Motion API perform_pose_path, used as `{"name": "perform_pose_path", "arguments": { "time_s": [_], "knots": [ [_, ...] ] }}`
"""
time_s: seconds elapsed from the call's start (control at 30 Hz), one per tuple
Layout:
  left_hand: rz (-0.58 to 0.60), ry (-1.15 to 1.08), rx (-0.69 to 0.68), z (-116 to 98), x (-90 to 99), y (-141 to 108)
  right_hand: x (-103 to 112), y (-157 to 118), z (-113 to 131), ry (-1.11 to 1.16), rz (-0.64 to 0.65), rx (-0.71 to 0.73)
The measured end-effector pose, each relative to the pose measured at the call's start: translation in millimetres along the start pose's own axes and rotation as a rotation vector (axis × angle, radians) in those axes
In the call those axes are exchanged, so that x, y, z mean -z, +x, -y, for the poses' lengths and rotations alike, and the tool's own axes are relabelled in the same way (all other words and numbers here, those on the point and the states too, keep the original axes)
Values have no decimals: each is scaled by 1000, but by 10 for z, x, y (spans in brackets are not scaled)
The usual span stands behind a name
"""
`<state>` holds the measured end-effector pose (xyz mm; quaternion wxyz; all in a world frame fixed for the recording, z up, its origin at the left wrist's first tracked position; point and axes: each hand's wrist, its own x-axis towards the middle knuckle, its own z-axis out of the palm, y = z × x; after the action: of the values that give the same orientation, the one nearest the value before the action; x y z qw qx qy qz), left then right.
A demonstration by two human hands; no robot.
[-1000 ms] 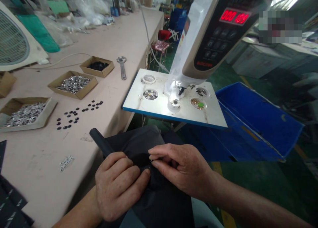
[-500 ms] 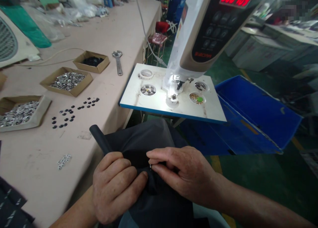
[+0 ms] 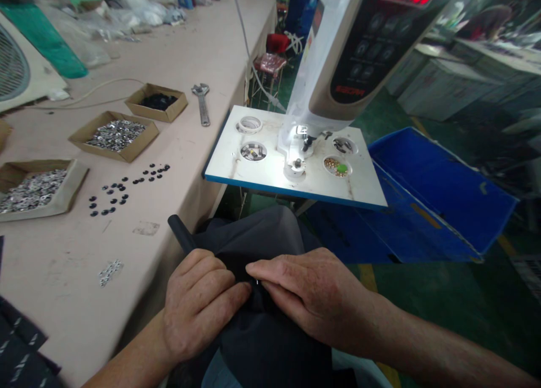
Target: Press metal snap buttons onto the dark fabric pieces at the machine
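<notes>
Dark fabric [image 3: 279, 331] lies bunched over my lap, with a rolled end [image 3: 181, 233] sticking out toward the table. My left hand [image 3: 205, 306] is closed on this fabric, thumb and forefinger pinching it near the middle. Close beside it, my right hand [image 3: 310, 298] pinches a small shiny metal fastener part [image 3: 257, 282] against the cloth; most of the part is hidden by the fingers. Beyond both hands stands a white fastener press [image 3: 329, 67] with a red number display. Its white worktop [image 3: 262, 177] has round wells holding small metal parts.
Along the left table [image 3: 169, 151] stand cardboard boxes of silvery metal parts [image 3: 116, 135] and black pieces [image 3: 158, 101]. Black caps [image 3: 112, 192], a small silvery cluster [image 3: 110, 272] and an adjustable wrench [image 3: 203, 103] lie there too. A blue bin [image 3: 443, 191] stands right of the press.
My left hand has shifted slightly right and up, along with the rolled fabric end. My fingertips have come closer together around the metal part, which shows less.
</notes>
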<state>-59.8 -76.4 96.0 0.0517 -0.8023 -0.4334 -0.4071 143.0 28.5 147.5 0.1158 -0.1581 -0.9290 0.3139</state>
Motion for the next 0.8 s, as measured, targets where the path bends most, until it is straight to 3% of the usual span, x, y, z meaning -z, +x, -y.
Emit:
{"name": "perform_pose_path", "arguments": {
  "time_s": [0.13,0.33,0.57,0.8],
  "knots": [
    [-12,-71,114,8,-51,-9,5,-6,-32,44,41,20],
    [44,-120,192,14,-89,-38,23,-15,-60,135,-4,-20],
    [105,-184,263,43,-94,9,217,48,-3,253,151,-114],
    [124,-183,340,68,-126,-47,40,70,-5,93,138,-169]
  ]
}}
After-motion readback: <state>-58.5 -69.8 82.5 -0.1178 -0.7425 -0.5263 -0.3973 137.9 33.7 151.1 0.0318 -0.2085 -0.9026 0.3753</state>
